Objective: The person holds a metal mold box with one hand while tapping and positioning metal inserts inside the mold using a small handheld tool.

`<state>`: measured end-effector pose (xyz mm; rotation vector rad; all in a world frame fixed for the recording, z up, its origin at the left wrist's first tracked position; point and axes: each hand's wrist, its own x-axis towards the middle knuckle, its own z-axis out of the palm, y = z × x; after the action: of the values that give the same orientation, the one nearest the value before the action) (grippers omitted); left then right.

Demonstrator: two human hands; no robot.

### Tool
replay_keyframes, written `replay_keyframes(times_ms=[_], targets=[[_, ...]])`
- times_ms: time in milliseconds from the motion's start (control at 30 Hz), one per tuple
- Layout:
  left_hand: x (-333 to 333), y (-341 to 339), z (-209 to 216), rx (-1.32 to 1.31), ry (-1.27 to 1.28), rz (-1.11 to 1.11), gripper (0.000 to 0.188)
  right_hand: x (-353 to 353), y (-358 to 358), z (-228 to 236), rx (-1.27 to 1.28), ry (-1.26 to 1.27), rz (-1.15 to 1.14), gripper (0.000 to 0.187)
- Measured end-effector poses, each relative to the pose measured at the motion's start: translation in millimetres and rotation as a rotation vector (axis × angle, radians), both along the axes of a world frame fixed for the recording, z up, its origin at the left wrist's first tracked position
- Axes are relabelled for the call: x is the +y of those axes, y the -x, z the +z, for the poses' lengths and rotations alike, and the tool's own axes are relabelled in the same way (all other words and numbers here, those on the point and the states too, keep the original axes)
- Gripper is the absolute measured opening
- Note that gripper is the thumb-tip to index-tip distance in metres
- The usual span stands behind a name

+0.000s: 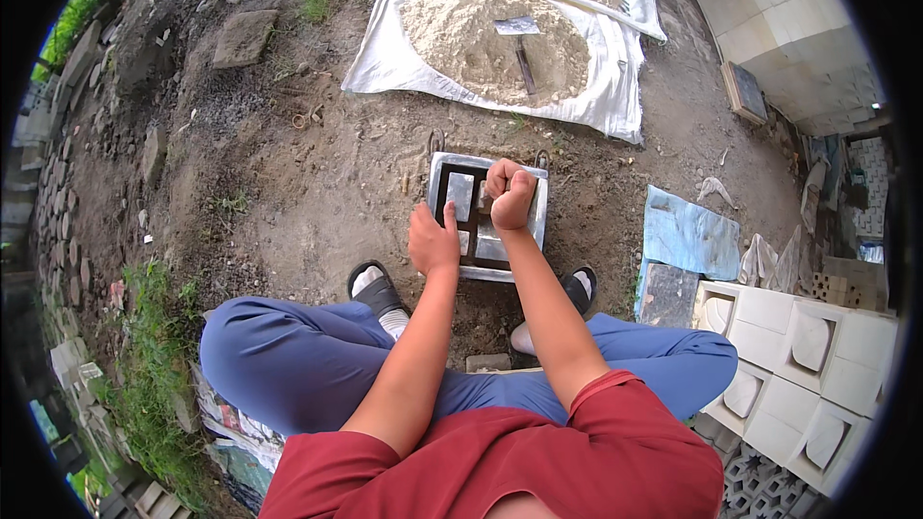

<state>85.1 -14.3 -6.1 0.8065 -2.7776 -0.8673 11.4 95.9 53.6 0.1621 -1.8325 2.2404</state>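
Observation:
A square metal mould (541,221) lies on the ground between my feet, with a thick silvery rim, dark gaps and flat metal blocks inside. Wire loops stick up at its two far corners. My left hand (435,240) rests along the mould's left side, fingers stretched out and thumb apart. Over the far right part of the mould, my right hand (511,196) is closed in a fist. A small brownish piece shows beside that fist, but what the fingers hold, if anything, is hidden.
Ahead, pale sand (471,34) is heaped on white sacks (615,86), with a flat-bladed trowel (525,65) lying on it. Pale cast blocks (769,327) stack at the right, near a blue sheet (687,231). Stones (245,38) lie at the far left.

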Motion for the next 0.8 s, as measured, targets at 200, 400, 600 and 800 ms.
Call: replay_keyframes(times_ms=[200,400,600,800], targets=[[-5.6,-3.1,-13.6,0.024,0.028,0.007,0.057,-3.3,3.5,71.8,-0.036,0.093,0.006,0.069],[-4.0,-5.5,-5.4,-0.021,0.054,-0.015,0.056,-4.8,-0.7,87.5,0.058,0.006,0.024,0.074],[1.0,-1.3,0.9,-0.074,-0.035,-0.032,0.059,-2.6,0.3,-7.5,0.041,-0.141,-0.015,0.079],[-2.1,-2.3,-5.2,-0.026,0.019,-0.002,0.058,3.0,5.7,7.7,-0.051,0.126,-0.008,0.067]])
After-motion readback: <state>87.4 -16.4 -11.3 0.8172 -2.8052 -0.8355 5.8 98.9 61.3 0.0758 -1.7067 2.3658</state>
